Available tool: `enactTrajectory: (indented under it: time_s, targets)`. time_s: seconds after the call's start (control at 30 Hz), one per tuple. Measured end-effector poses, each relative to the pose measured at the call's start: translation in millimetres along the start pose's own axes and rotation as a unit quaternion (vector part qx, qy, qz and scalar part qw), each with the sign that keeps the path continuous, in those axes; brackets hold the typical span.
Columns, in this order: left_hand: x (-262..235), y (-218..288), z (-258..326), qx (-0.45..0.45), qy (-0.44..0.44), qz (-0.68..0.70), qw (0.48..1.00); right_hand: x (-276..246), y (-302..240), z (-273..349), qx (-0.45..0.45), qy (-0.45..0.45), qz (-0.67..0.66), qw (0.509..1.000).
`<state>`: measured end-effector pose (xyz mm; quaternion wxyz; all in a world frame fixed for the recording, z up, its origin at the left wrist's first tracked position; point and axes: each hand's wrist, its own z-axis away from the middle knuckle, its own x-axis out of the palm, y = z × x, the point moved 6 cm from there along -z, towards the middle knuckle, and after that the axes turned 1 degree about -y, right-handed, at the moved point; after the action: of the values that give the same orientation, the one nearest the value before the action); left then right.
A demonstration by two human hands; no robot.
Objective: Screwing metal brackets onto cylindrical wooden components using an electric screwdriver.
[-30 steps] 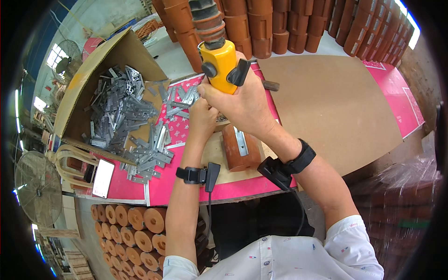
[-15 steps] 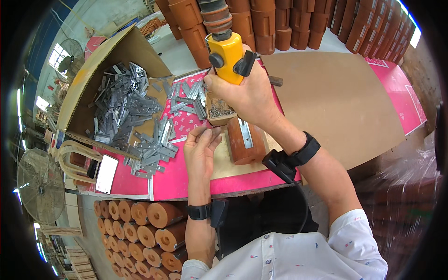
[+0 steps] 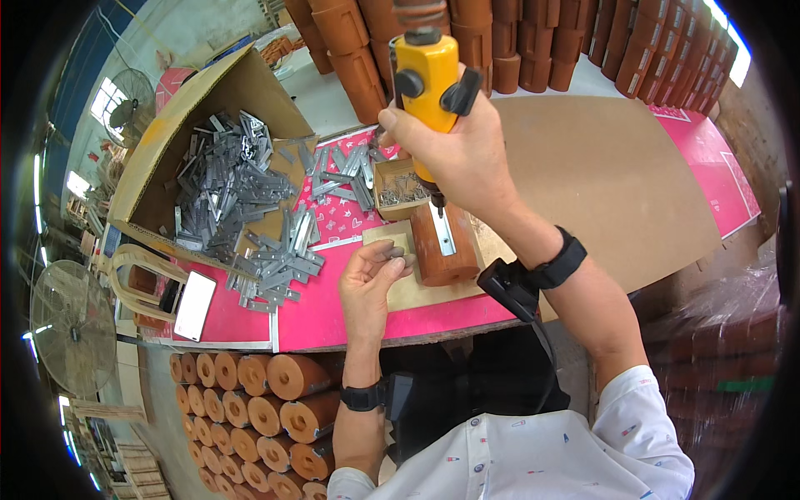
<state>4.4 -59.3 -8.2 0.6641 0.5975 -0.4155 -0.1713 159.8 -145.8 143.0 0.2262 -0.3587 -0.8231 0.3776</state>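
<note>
Gripping yellow power driver (image 3: 427, 75) in right hand (image 3: 468, 158), upper centre of frame. Pointing bit (image 3: 439, 202) at metal strip (image 3: 447, 239) on brown cylinder (image 3: 464, 252), mid-frame; can't tell if touching. Holding left hand (image 3: 368, 279) narrow just left of cylinder, can't tell contents. Can't read pale labels (image 3: 637, 81) on stacked cylinders (image 3: 633, 50), upper right.

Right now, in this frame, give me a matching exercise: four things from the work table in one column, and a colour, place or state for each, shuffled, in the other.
Things:
1. power tool
2. phone
3. small open box
4. brown block

Descriptions:
A. bright white front
B. metal strip lying on top
C. yellow, gripped in the right hand
D. filled with small metal pieces

Pairs: 1-C; 2-A; 3-D; 4-B
</note>
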Motion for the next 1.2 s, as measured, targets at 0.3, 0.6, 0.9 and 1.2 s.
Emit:
enactTrajectory:
  time_s: [0.3,0.6,0.9,1.2]
  targets:
    - [30.3,10.6,1.8,0.046,-0.078,-0.13,0.987,1.2,-36.8,12.9,0.021,-0.024,-0.015,0.999]
    - [33.6,11.9,0.5,0.057,-0.054,-0.101,0.992,1.9,-40.3,16.3,0.028,-0.029,-0.022,0.999]
    - [40.2,8.5,1.6,0.058,-0.072,-0.144,0.985,7.1,-38.1,17.8,0.02,-0.027,-0.052,0.998]
    - [46.0,8.6,1.9,0.055,-0.072,-0.112,0.99,5.9,-37.3,18.5,0.018,-0.042,-0.023,0.999]
